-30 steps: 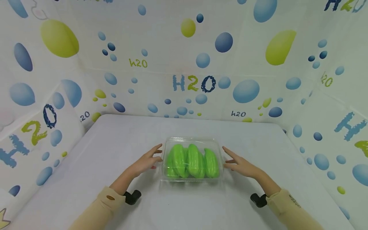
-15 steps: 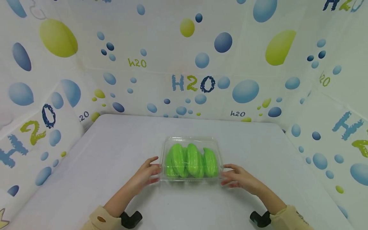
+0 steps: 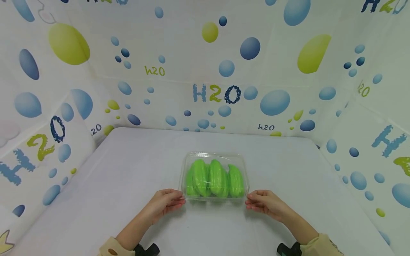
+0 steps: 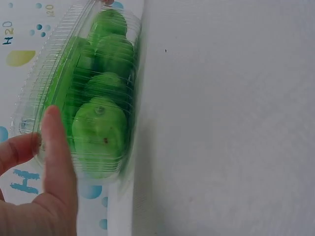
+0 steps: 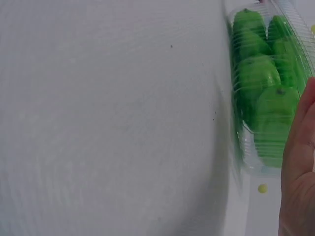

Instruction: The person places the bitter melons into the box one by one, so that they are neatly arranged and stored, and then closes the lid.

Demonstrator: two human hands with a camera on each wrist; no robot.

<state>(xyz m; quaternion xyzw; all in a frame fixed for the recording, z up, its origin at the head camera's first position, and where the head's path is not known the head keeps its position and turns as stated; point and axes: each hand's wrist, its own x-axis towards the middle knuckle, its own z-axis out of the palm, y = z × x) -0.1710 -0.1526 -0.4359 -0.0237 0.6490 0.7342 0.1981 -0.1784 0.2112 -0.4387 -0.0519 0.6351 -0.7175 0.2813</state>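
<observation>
A clear plastic clamshell container [image 3: 213, 155] sits closed on the white table, with several glossy green, long curved fruit-like pieces [image 3: 219, 177] inside. At its near left corner my left hand [image 3: 162, 203] pinches the rim between thumb and fingers; the left wrist view shows the thumb [image 4: 55, 147] in front of the ribbed wall. My right hand [image 3: 269, 204] pinches the near right corner in the same way. In the right wrist view the right hand [image 5: 300, 182] is cut off by the frame edge, so its grip is hidden there.
The white table [image 3: 144, 149] extends around the container. Behind it and on both sides hangs a white sheet [image 3: 179, 42] with blue and yellow drops. A black wrist mount [image 3: 147, 250] sits at the left sleeve and a second black mount [image 3: 288, 249] at the right.
Both hands have come from the container's sides down to its near corners, and their spread fingers have closed onto the rim. The container has stayed in place.
</observation>
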